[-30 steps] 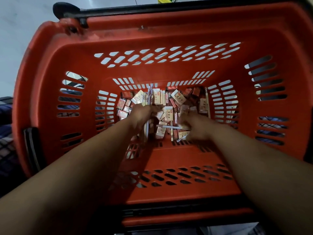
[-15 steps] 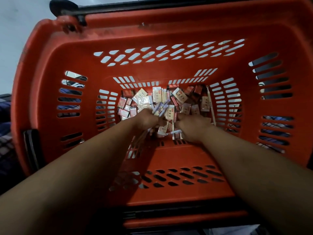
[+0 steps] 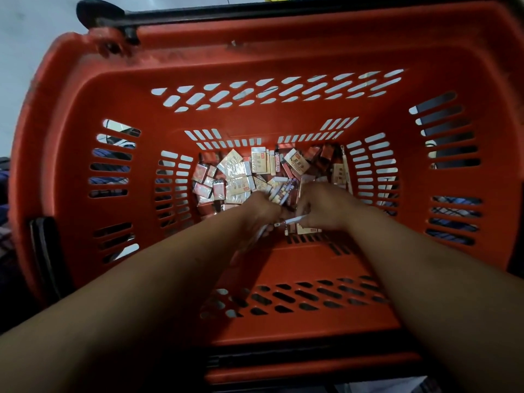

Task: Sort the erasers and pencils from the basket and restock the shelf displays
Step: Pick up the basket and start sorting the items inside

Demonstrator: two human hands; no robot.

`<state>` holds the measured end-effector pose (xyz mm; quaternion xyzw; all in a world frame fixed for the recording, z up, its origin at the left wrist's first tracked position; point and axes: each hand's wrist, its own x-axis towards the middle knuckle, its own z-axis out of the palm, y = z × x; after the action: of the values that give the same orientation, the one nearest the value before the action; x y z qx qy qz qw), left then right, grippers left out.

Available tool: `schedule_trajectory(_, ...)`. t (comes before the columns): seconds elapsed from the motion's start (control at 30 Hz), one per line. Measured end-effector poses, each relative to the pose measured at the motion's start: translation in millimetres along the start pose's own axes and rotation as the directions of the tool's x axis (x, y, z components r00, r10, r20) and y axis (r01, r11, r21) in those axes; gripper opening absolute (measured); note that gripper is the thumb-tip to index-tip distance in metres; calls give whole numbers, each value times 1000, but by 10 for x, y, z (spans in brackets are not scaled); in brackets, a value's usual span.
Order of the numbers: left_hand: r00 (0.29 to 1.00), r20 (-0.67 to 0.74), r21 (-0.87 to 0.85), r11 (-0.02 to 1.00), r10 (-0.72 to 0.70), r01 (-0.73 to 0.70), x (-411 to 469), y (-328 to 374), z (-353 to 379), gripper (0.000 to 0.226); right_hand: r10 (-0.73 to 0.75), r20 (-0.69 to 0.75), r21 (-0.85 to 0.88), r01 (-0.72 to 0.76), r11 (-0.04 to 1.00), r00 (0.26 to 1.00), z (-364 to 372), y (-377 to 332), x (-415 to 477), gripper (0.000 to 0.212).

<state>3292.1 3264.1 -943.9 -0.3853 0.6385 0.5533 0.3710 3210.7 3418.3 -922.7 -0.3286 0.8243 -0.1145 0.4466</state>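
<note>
A deep red plastic basket (image 3: 283,61) fills the view. Its bottom holds several wrapped erasers (image 3: 235,171) in cream and red sleeves, mixed with loose pencils. My left hand (image 3: 259,211) is down in the pile and grips a bundle of pencils (image 3: 285,191) whose ends fan out above its knuckles. My right hand (image 3: 323,208) is beside it, fingers curled, pinching a single white pencil (image 3: 292,221) that points left toward the left hand. One more pencil (image 3: 346,168) leans along the right side of the pile. Fingertips of both hands are hidden.
The basket's slotted walls rise steeply on all sides. A black handle (image 3: 119,15) lies along the far rim, another black handle (image 3: 42,251) at the left rim. Pale floor (image 3: 28,38) shows at upper left, and checked fabric (image 3: 5,194) at the far left.
The pencil bundle in my left hand has tilted from upright toward the right. Both hands have drawn closer together, and the right hand's single pencil now nearly meets the left hand.
</note>
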Motion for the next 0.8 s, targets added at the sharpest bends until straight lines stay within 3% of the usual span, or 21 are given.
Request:
schedule_trajectory(0.2,999,24,57,998,-23,22,-20,17,-140,1,-24,-51,27,26,999,998,51,-4,45,7)
schedule_trajectory(0.4,944,293,118,986,-151,121,-21,126,-554,19,16,-105,202,5,979,994,34,41,77,6)
schedule_trajectory(0.5,927,330,129,981,-180,145,-13,175,-630,36,3,-128,266,31,963,992,-4,-7,93,6)
schedule_trajectory(0.6,918,342,118,978,-201,171,-6,189,-627,33,-29,-97,286,55,957,995,-9,-27,113,8)
schedule_trajectory(0.7,893,381,142,969,-241,202,36,199,-622,13,-64,-51,168,72,983,997,41,-51,136,11)
schedule_trajectory(0.8,835,485,139,966,-258,217,-28,289,-621,15,-83,-4,57,83,995,997,110,-135,162,16)
